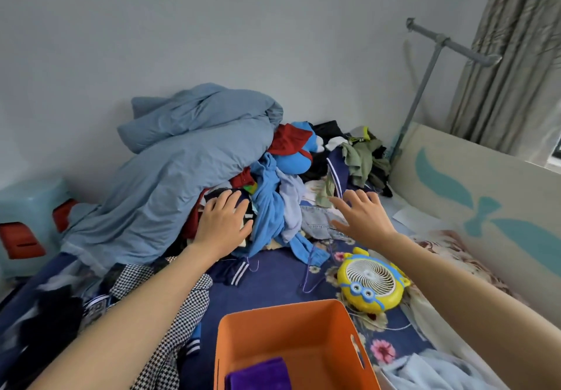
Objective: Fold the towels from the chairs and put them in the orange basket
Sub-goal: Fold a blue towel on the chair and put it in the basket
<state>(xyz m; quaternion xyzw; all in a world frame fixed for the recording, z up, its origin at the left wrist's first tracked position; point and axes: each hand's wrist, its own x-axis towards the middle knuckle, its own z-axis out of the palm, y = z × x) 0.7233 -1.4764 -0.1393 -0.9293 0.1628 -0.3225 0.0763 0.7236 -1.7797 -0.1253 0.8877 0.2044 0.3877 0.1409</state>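
Orange basket (306, 323) nearest, at the bottom edge, standing on a dark blue floral bedsheet (273, 286). Purple folded towel (258, 374) lies inside it, at the near left corner. Houndstooth cloth (179, 323) just left of the basket, partly under the left forearm. Yellow cartoon fan (372, 283) lies face up just beyond the basket's right corner.

Both arms reach forward over the bed. Left hand (223, 222) rests palm down on dark clothing at the foot of the pile, fingers spread and flat, gripping nothing. Right hand (361, 216) is above a piece of denim (318, 222), fingers spread apart, holding nothing; whether it touches the cloth cannot be told.

Between the hands hangs a bright blue garment (270, 207). Behind, a large grey-blue duvet (182, 161) is heaped against the wall, with mixed clothes to its right. Pale blue stool (30, 204) far left. Curtain (516, 55) far right.
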